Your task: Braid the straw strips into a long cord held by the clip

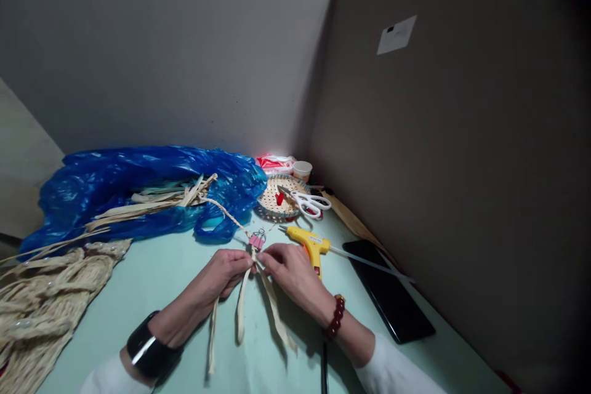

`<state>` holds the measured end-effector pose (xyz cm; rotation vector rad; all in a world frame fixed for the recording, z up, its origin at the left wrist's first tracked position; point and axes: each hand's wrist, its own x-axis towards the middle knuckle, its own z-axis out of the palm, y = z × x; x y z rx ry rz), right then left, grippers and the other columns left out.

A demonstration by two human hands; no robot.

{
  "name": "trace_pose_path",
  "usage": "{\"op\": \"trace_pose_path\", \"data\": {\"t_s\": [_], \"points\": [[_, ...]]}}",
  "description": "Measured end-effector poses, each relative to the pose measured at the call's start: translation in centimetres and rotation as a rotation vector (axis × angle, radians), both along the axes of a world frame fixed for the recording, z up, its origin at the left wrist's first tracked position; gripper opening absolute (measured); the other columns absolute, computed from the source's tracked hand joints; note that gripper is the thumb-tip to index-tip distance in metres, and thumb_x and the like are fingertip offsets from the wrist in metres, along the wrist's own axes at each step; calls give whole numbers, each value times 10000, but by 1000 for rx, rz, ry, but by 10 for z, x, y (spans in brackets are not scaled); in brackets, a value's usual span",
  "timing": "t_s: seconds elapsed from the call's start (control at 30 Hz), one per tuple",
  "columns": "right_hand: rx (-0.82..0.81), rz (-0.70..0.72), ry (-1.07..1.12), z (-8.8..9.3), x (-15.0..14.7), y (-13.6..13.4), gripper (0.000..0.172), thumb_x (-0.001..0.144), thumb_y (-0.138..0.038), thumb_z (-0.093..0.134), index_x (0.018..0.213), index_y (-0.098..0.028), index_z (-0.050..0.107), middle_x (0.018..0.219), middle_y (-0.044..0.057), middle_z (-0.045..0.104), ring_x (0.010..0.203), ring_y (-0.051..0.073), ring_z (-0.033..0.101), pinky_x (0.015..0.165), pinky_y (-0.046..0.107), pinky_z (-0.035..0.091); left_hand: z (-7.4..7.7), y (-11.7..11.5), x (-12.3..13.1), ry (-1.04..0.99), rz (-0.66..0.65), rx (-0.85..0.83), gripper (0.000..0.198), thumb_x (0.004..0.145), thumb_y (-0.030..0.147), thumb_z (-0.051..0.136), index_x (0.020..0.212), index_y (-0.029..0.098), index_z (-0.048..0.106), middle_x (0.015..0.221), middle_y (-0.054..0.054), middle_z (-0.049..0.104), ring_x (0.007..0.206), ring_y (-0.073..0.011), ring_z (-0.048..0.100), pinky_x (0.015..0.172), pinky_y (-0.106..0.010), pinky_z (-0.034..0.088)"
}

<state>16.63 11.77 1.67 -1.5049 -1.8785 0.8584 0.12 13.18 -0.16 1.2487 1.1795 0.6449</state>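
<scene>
My left hand (232,271) and my right hand (287,268) meet over the table, each with thumb and fingers pinched on dried plant-fibre strips (272,305). Three loose strip ends hang down toward me from between the hands. Just beyond my fingertips a pink binder clip (257,239) grips the work. From the clip a thin finished braid (226,212) runs up and left to the blue plastic bag. Both hands are closed.
A blue plastic bag (92,178) holds more dried strips (152,203). Woven straw work (55,314) lies at left. A yellow glue gun (310,241), a black phone (392,295), white-handled scissors (311,202), a woven basket (268,206) and a cup (302,169) lie right and behind.
</scene>
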Motion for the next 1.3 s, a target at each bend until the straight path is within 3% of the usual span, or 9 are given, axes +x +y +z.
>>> {"op": "trace_pose_path", "data": {"t_s": [0.13, 0.27, 0.47, 0.67, 0.9, 1.13, 1.3], "points": [[-99, 120, 74, -13, -8, 6, 263, 906, -233, 475, 752, -140, 666, 601, -1, 646, 531, 99, 569, 558, 195, 362, 3, -1, 2, 43, -42, 31, 323, 748, 454, 569, 606, 165, 544, 399, 102, 347, 349, -42, 153, 366, -225, 69], [-70, 67, 56, -19, -12, 5, 254, 880, -176, 466, 706, -131, 645, 623, 19, 631, 562, 106, 541, 548, 207, 325, 0, -1, 3, 117, -34, 98, 302, 748, 468, 529, 617, 197, 503, 397, 121, 279, 350, -64, 165, 368, -223, 104], [39, 6, -26, -15, -13, 1, 296, 887, -169, 467, 628, -148, 610, 623, 35, 633, 625, 131, 526, 595, 240, 296, -2, -3, 4, 252, -57, 309, 281, 744, 418, 516, 581, 189, 517, 577, 33, 489, 583, -148, 432, 549, -245, 329], [57, -34, -101, -12, -13, -3, 289, 891, -196, 488, 651, -154, 644, 624, 53, 650, 579, 138, 520, 578, 257, 268, 6, -11, 6, 443, -45, 423, 268, 784, 377, 448, 571, 221, 487, 608, 9, 542, 643, -198, 481, 646, -285, 343], [75, -54, -73, -16, -13, -4, 241, 846, -175, 514, 658, -157, 663, 612, 44, 631, 568, 137, 471, 583, 261, 260, 21, -13, 2, 589, -47, 449, 279, 783, 358, 410, 566, 222, 520, 595, -16, 573, 652, -221, 533, 647, -292, 344], [-4, -30, 138, -25, -10, 0, 282, 778, -146, 494, 502, -151, 548, 479, -27, 447, 518, 102, 370, 524, 231, 253, 10, -43, 28, 706, -111, 460, 282, 885, 267, 325, 738, 216, 561, 743, -85, 688, 698, -236, 618, 639, -297, 358], [-136, 30, 321, -26, -7, 2, 265, 791, -157, 449, 584, -134, 612, 541, -10, 539, 523, 101, 452, 503, 200, 318, 0, -55, 36, 847, -144, 463, 312, 908, 226, 310, 980, 158, 605, 794, -176, 710, 722, -299, 659, 642, -340, 333]]}}
